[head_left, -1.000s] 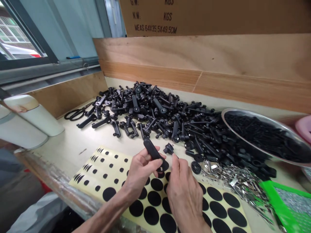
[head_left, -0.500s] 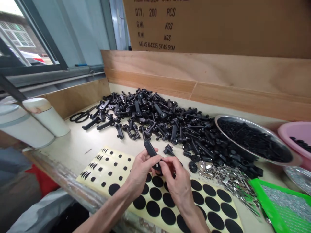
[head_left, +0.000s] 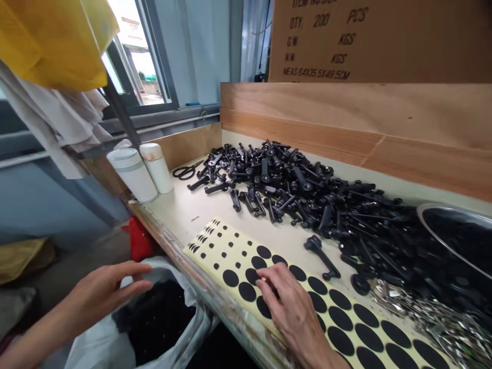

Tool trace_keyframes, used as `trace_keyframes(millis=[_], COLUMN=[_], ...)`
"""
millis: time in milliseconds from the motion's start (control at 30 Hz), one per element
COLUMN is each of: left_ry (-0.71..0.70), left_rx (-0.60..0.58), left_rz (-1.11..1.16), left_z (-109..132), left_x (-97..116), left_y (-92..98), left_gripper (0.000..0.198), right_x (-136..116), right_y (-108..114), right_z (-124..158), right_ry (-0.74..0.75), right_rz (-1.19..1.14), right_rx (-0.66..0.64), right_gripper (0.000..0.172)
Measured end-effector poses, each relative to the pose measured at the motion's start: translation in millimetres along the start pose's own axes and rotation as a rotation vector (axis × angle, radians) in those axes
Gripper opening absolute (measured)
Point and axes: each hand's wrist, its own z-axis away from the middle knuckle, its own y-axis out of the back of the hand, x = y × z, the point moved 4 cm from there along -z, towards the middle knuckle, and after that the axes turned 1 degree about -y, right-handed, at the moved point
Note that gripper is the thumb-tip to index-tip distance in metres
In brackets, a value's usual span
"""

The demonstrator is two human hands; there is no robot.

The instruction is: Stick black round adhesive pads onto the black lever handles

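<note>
My left hand (head_left: 105,292) hangs open above a white plastic bag (head_left: 96,348) off the bench edge, holding nothing. The bag holds a mass of black parts (head_left: 156,320). My right hand (head_left: 288,307) rests on a yellowish backing sheet of black adhesive dots (head_left: 226,246), its fingertips on a dot. Whether those fingers pinch anything is hidden. Nearest that hand, a black plastic lever handle (head_left: 322,258) lies alone on the bench, with a round black rubber piece (head_left: 360,284) to its right. A large heap of similar black handles (head_left: 292,187) spreads behind.
A steel bowl of black parts (head_left: 457,225) stands at the right, above loose silver metal clips (head_left: 426,318). Black scissors (head_left: 186,172) and white bottles (head_left: 132,174) stand at the far left. A plywood board (head_left: 346,120) and a cardboard box (head_left: 380,41) rise behind the bench.
The view has swung left. My left hand has moved off the bench to above the bag, and the black handle is gone from it. My right hand has dropped onto the dot sheet.
</note>
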Motion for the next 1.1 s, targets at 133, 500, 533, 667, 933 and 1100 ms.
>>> trace_keyframes(millis=[133, 500, 533, 667, 933, 1100], left_ry=[-0.445, -0.722, -0.724, -0.728, -0.697, -0.613], left_rx=[-0.092, -0.043, -0.040, -0.016, -0.075, -0.069], left_rz=[-0.193, -0.466, -0.471, -0.463, -0.411, -0.204], left_z=[1, -2, -1, 2, 1, -3], left_x=[35, 51, 50, 49, 53, 54], left_y=[-53.4, -131.4, -131.4, -133.8, -132.5, -117.1], left_gripper=[0.025, 0.045, 0.045, 0.050, 0.045, 0.050], right_x=[-26, -30, -30, -28, -29, -34], right_y=[-27, -51, -50, -50, -48, -30], right_z=[-5, -10, -9, -5, -12, -15], right_ry=[0.104, -0.049, -0.054, -0.046, -0.176, -0.204], right_rz=[0.186, 0.091, 0.059, 0.041, -0.059, -0.289], right_rx=[0.066, 0.060, 0.085, 0.129, -0.056, -0.167], right_gripper=[0.014, 0.014, 0.013, 0.012, 0.009, 0.009])
